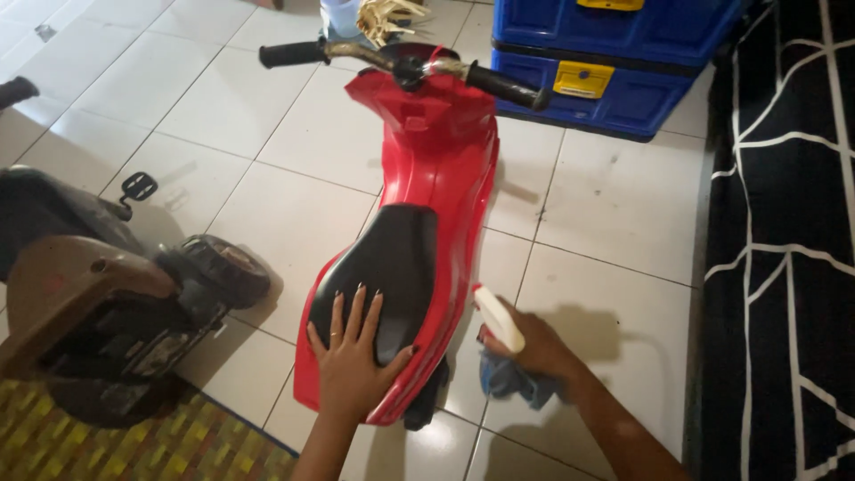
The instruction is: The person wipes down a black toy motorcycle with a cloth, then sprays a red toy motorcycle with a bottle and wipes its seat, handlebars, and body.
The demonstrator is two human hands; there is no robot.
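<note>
A red toy scooter [436, 169] with a black seat [392, 263] and black handlebar grips stands on the white tiled floor. My left hand [352, 356] lies flat, fingers spread, on the rear of the seat and the red body. My right hand [534, 347] is low beside the scooter's right side, gripping a white spray bottle [499, 316] together with a blue cloth [508, 379] bunched under the palm.
A brown and black ride-on toy [107, 303] sits at the left on a yellow patterned mat [134, 445]. Blue plastic drawers [614, 62] with yellow handles stand behind the scooter. A black mattress [784, 240] with white lines runs along the right.
</note>
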